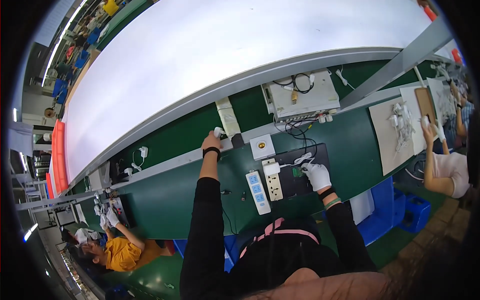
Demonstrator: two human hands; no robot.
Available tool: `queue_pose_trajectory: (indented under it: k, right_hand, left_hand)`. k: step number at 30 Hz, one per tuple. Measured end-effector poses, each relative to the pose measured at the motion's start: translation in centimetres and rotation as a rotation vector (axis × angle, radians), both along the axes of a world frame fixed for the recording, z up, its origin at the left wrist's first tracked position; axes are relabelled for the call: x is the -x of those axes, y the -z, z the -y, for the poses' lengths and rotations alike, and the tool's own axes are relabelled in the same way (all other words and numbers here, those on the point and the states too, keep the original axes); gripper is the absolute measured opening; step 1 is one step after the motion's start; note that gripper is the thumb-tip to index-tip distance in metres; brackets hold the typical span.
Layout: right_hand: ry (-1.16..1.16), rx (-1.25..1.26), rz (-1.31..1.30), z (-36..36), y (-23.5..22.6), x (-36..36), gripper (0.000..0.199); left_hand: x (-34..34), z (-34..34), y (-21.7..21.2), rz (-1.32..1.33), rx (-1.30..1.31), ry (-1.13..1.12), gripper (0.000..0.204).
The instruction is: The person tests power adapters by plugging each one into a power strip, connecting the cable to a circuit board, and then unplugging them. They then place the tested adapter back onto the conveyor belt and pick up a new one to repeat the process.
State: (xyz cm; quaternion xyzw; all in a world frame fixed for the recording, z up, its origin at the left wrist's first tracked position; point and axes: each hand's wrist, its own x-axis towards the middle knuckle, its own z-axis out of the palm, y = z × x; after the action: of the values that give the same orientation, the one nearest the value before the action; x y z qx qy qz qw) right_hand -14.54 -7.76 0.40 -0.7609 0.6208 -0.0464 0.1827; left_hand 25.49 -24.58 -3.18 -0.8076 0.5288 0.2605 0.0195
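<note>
1. One small white rounded piece [218, 132], smooth like plastic, sits in the bare left hand's [212, 142] grasp, above the metal rail and just beside one strip in crinkled pale wrapping [227, 117].
2. One green circuit board [298, 172], flat and small, lies on a dark rectangular mat [320, 154]; the right hand [318, 177], in white fabric, reaches its edge, though I cannot tell whether the fingers grip it.
3. Two oblong power strips stand side by side: one white with three blue sockets [258, 192], one cream [274, 186] bearing one boxy white adapter [271, 168].
4. One square white block [262, 146] has a round brass-coloured centre.
5. One boxy metal instrument [302, 100] carries coiled black cable.
</note>
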Motion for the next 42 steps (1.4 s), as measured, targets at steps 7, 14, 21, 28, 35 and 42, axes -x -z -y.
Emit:
queue_pose_trajectory:
  k: [7, 14, 21, 28, 35, 42]
  right_hand:
    - [0.134, -0.029, 0.31, -0.8, -0.1, 0.3, 0.027]
    - [0.288, 0.016, 0.604, -3.1, -5.8, 1.0, 0.04]
    - [-0.526, 0.403, 0.867, -3.9, -18.9, -4.4, 0.076]
    - [-0.316, -0.965, 0.71, -9.0, -16.8, -0.6, 0.05]
    - [0.074, -1.012, 1.082, -13.5, -11.6, 6.7, 0.021]
    - [-0.399, -0.133, 0.247, -13.5, -10.9, 9.4, 0.01]
  left_hand:
    - [-1.4, -6.0, -1.0, -0.847, 0.304, -0.33, 0.034]
    - [3.6, -21.6, -16.1, -1.118, 0.49, -0.114, 0.013]
    - [10.4, -26.9, -29.6, -0.914, -0.017, 0.71, 0.051]
    - [10.1, -23.6, -25.4, -0.482, 0.297, 0.854, 0.045]
    - [9.6, -19.8, -9.6, -0.626, 0.26, 0.351, 0.03]
    - [13.9, -19.3, -1.2, -0.608, 0.227, 0.286, 0.034]
